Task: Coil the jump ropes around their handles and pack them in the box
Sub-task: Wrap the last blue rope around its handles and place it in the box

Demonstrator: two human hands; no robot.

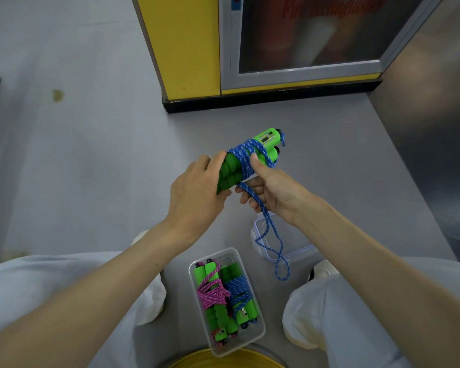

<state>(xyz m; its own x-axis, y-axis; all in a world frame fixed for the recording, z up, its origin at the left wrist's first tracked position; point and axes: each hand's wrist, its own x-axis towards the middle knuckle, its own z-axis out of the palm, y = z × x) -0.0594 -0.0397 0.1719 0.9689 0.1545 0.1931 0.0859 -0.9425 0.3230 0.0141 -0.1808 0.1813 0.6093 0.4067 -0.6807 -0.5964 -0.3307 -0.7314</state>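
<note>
While the left hand (194, 189) grips the paired green handles (230, 173) as a fixed core, the right hand (274, 193) pinches the blue rope (243, 155) against them to hold tension; the box (263, 328) sits on the floor below.

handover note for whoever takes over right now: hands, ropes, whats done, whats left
Left hand grips the green handles at their lower end. Right hand holds the blue rope, thumb on the coil; its loose tail hangs down by the lid on the floor.
Done: a pink jump rope and a blue jump rope lie coiled in the clear box.
Left: wind on the tail, pack this rope.
</note>
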